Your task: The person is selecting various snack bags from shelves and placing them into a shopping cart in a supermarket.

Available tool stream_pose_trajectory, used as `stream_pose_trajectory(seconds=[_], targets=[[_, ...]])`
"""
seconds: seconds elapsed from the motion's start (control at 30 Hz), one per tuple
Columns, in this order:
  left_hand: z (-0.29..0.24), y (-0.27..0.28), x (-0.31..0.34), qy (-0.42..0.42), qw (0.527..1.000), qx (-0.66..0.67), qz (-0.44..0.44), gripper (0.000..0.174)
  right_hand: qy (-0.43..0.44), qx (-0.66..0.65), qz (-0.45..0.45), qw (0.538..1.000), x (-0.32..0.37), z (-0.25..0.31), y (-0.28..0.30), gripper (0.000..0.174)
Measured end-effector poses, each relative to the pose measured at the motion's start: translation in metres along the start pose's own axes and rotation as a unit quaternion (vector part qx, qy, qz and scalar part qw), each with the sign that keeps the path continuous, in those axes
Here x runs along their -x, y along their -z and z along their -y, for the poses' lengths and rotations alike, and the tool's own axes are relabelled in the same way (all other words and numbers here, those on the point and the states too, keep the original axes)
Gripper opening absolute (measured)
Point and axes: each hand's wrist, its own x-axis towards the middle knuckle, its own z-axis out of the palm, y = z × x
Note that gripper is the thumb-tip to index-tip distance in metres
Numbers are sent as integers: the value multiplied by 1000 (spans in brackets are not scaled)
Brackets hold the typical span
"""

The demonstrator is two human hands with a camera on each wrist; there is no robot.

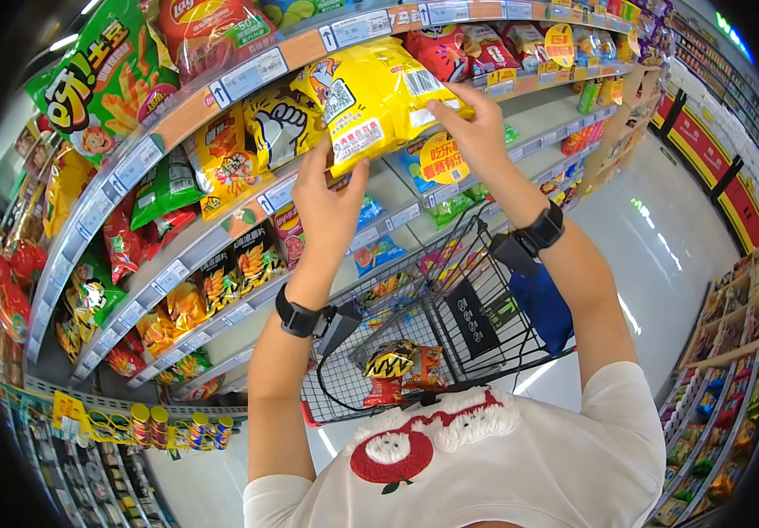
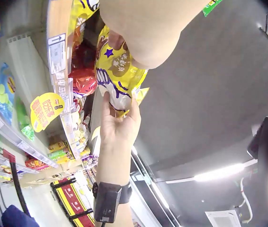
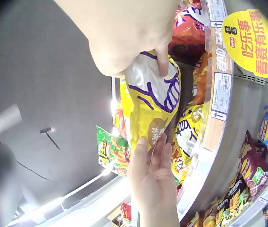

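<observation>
A yellow snack bag [image 1: 388,101], its printed side with a barcode and QR code facing up, is held between both hands in front of the shelf. My left hand [image 1: 331,207] grips its lower left end, thumb on the near side. My right hand [image 1: 485,136] pinches the opposite end near the barcode. The bag's other side shows a white cartoon hand in the right wrist view, where the bag [image 3: 148,99] spans the two hands. A similar yellow bag [image 1: 278,128] stands on the shelf just behind the left hand.
Curved shelves with price-label strips [image 1: 256,75] hold many snack bags, including a large green bag [image 1: 106,79]. Below the arms stands a wire shopping cart [image 1: 335,387] with several snack packs [image 1: 392,359] inside. A round yellow sign [image 1: 443,158] sticks out from the shelf edge.
</observation>
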Motion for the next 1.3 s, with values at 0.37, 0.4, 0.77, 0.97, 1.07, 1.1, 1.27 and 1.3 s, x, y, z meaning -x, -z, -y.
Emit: stream_pose_trajectory(seconds=[0.37,0.4,0.77,0.97,1.07,1.1,1.27,1.3], targets=[[-51,38,75,-167,982,-58,62,49,183,106,48,976,88,60,40,31],[-50,44,81,-184,978,-50,85,50,183,115,60,974,98,59,46,32],[-25,75,163,-141,947,-98,273,47,89,133,141,977,212,7,55,31],[34,63,237,156,882,-158,416,45,-184,191,201,943,292,-75,49,30],[64,47,276,245,833,-173,464,41,-300,193,210,911,340,-117,49,27],[80,41,302,250,839,-162,456,41,-331,200,214,897,355,-128,50,26],[128,12,379,311,810,-139,477,39,-387,259,258,846,419,-182,69,29],[131,4,385,366,771,-127,505,37,-390,281,276,832,439,-197,76,32]])
